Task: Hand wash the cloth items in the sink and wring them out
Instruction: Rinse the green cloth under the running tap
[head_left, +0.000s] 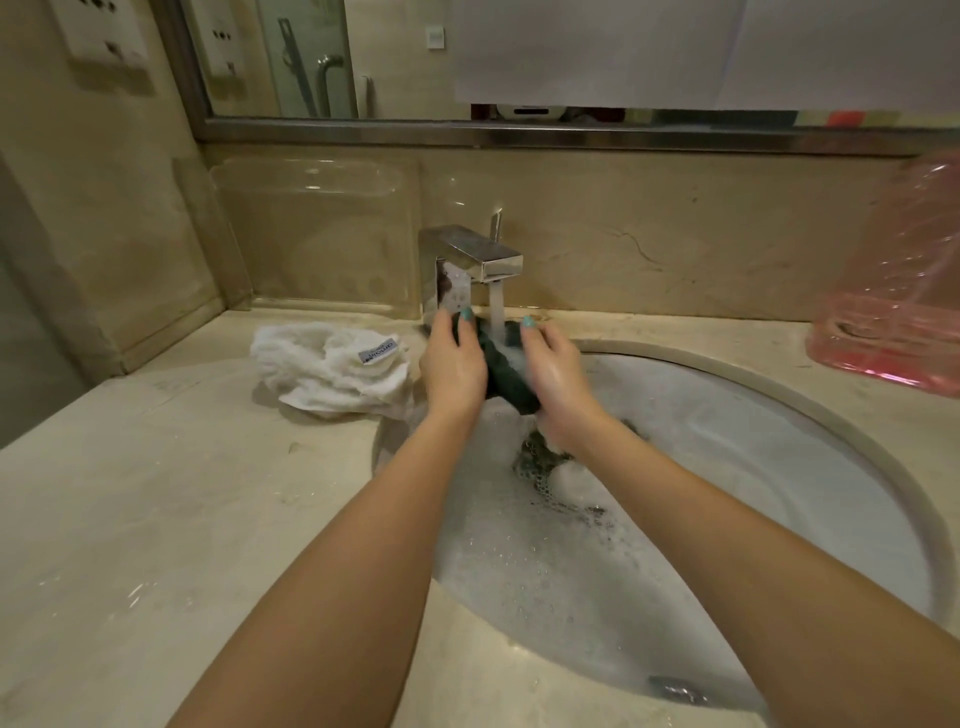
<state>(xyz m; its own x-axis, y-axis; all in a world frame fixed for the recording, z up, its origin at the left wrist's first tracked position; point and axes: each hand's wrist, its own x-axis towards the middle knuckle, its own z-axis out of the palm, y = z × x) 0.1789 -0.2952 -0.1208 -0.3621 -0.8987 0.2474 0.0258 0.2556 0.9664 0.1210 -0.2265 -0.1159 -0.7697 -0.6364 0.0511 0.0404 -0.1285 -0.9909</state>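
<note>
Left hand (454, 364) and right hand (558, 382) hold dark cloth (506, 374) under running faucet (470, 257), above sudsy sink (779, 447).
Each grip closed around the cloth, fingers curled, thumbs on top. White towel (332, 371) lies on surface (156, 493) left of sink, at its rim; towel label (379, 351) carries dark print, upside down, unreadable. Another dark piece (540, 460) sits in suds under right wrist.

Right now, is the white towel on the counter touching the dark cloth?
Apart. The head view shows the left hand between the white towel and the dark cloth.
</note>
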